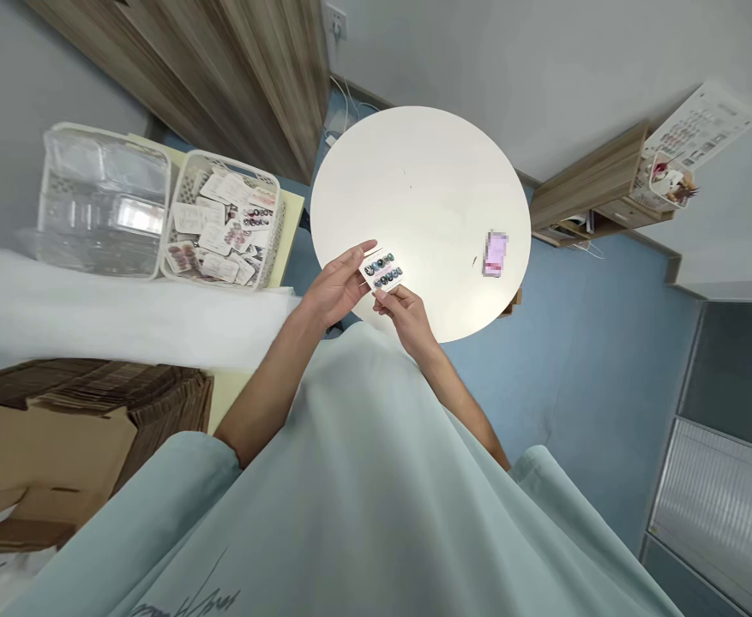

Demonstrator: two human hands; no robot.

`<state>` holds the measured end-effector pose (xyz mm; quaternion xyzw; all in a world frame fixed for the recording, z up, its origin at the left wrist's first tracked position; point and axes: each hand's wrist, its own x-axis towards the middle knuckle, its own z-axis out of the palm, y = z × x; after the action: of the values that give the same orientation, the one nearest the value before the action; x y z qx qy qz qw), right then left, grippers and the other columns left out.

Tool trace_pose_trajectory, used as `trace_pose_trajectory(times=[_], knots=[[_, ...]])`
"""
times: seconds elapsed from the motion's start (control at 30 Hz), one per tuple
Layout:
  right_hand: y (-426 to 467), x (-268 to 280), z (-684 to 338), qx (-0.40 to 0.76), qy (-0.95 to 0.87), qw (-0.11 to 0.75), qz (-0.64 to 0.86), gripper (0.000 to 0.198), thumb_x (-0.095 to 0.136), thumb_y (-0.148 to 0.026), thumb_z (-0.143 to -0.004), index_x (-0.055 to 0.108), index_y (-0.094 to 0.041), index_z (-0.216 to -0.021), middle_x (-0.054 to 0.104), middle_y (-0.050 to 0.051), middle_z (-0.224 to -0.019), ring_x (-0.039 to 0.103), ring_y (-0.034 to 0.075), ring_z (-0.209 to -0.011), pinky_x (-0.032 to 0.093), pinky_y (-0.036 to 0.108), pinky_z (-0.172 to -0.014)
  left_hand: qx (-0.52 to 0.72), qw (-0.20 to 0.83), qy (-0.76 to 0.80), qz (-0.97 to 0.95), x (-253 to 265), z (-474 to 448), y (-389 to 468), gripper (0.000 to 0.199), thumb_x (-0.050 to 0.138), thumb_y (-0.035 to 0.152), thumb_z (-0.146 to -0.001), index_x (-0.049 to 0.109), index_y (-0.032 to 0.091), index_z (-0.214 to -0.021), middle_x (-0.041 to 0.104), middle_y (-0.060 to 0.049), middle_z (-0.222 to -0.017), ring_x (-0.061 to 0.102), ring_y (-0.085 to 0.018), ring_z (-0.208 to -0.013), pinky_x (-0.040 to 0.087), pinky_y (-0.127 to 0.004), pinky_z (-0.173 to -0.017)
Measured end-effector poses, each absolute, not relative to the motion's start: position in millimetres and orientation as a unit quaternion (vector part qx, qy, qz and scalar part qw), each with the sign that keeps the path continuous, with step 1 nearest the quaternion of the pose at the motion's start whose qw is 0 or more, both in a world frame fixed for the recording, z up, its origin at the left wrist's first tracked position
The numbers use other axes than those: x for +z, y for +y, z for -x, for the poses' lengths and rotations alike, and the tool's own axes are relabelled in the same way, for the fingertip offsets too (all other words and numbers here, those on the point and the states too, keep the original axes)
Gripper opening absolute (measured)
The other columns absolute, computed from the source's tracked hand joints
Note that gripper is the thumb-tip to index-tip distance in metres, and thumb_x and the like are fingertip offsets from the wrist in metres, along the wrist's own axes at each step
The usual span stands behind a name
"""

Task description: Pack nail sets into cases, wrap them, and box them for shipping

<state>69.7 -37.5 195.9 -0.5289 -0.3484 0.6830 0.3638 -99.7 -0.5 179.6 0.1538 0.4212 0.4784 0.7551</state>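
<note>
A small white card of press-on nails (382, 269), with two rows of dark, bluish nails, is held over the near edge of the round white table (427, 171). My left hand (340, 283) grips the card along its left side, thumb at the top corner and other fingers behind it. At the card's lower edge, my right hand (406, 315) pinches it between thumb and fingers. The nail side faces up toward me.
A pink-purple blurred rectangular item (495, 254) lies on the table's right side. To the left stand a white basket of nail cards (173, 231) and a basket of clear plastic packaging (102, 274). Stacked flat cardboard (176, 411) sits at lower left. A wooden shelf unit (591, 180) stands right.
</note>
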Motion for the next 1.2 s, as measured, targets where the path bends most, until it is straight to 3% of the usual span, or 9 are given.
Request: trace_pose_trajectory(times=[0.2, 0.33, 0.47, 0.6, 0.83, 1.07, 1.2], knots=[[-38.7, 209.2, -65.6, 0.705, -0.335, 0.363, 0.509, 0.053, 0.090, -0.074, -0.081, 0.070, -0.025, -0.086, 0.067, -0.001, -0.083, 0.063, 0.017, -0.083, 0.055, 0.033, -0.087, 0.456, 0.789, 0.375, -0.170, 188.9, 100.9, -0.9, 0.061, 0.073, 0.068, -0.107, 0.074, 0.026, -0.151, 0.075, -0.015, -0.153, 0.077, -0.035, -0.129, 0.070, -0.049, -0.097], [-39.8, 211.1, -65.2, 0.696, -0.369, 0.331, 0.519, 0.059, 0.085, -0.081, -0.083, 0.068, -0.025, -0.082, 0.067, 0.000, -0.080, 0.063, 0.017, -0.080, 0.056, 0.034, -0.083, 0.474, 0.765, 0.386, -0.202, 188.6, 99.5, -1.3, 0.069, 0.077, 0.075, -0.100, 0.076, 0.023, -0.146, 0.077, -0.017, -0.149, 0.076, -0.036, -0.133, 0.068, -0.049, -0.103], [-45.9, 207.6, -67.3, 0.556, -0.469, 0.332, 0.600, 0.058, 0.082, -0.081, -0.088, 0.066, -0.026, -0.083, 0.067, 0.000, -0.079, 0.062, 0.017, -0.076, 0.056, 0.034, -0.080, 0.491, 0.728, 0.417, -0.235, 183.9, 98.1, -2.9, 0.076, 0.083, 0.080, -0.093, 0.076, 0.023, -0.143, 0.077, -0.016, -0.147, 0.074, -0.032, -0.137, 0.062, -0.046, -0.114], [-51.8, 202.3, -70.9, 0.405, -0.584, 0.343, 0.614, 0.046, 0.076, -0.072, -0.101, 0.072, -0.026, -0.098, 0.074, 0.004, -0.100, 0.068, 0.019, -0.086, 0.059, 0.036, -0.085, 0.488, 0.701, 0.444, -0.271, 180.0, 96.5, -6.3, 0.076, 0.085, 0.081, -0.089, 0.077, 0.024, -0.139, 0.078, -0.015, -0.146, 0.075, -0.031, -0.133, 0.061, -0.045, -0.113], [-56.1, 194.1, -76.9, 0.315, -0.664, 0.334, 0.590, 0.040, 0.055, -0.057, -0.116, 0.077, -0.027, -0.103, 0.076, 0.008, -0.105, 0.072, 0.020, -0.088, 0.061, 0.036, -0.083, 0.484, 0.654, 0.488, -0.316, 182.5, 98.5, -13.0, 0.071, 0.079, 0.081, -0.095, 0.076, 0.024, -0.136, 0.078, -0.015, -0.142, 0.076, -0.028, -0.129, 0.062, -0.043, -0.109], [-48.7, 202.3, -86.6, 0.413, -0.538, 0.378, 0.630, 0.039, 0.066, -0.063, -0.106, 0.071, -0.027, -0.094, 0.076, 0.003, -0.098, 0.070, 0.018, -0.081, 0.061, 0.037, -0.080, 0.478, 0.570, 0.576, -0.338, 177.9, 108.3, -20.0, 0.052, 0.091, 0.067, -0.087, 0.078, 0.022, -0.110, 0.082, -0.009, -0.110, 0.080, -0.022, -0.097, 0.064, -0.031, -0.078], [-46.7, 201.8, -90.4, 0.489, -0.469, 0.378, 0.631, 0.040, 0.074, -0.066, -0.099, 0.072, -0.026, -0.093, 0.075, 0.001, -0.092, 0.073, 0.019, -0.080, 0.061, 0.036, -0.082, 0.480, 0.568, 0.575, -0.341, 178.8, 110.3, -21.8, 0.046, 0.093, 0.061, -0.086, 0.079, 0.022, -0.104, 0.081, -0.007, -0.102, 0.077, -0.020, -0.089, 0.061, -0.029, -0.072]])
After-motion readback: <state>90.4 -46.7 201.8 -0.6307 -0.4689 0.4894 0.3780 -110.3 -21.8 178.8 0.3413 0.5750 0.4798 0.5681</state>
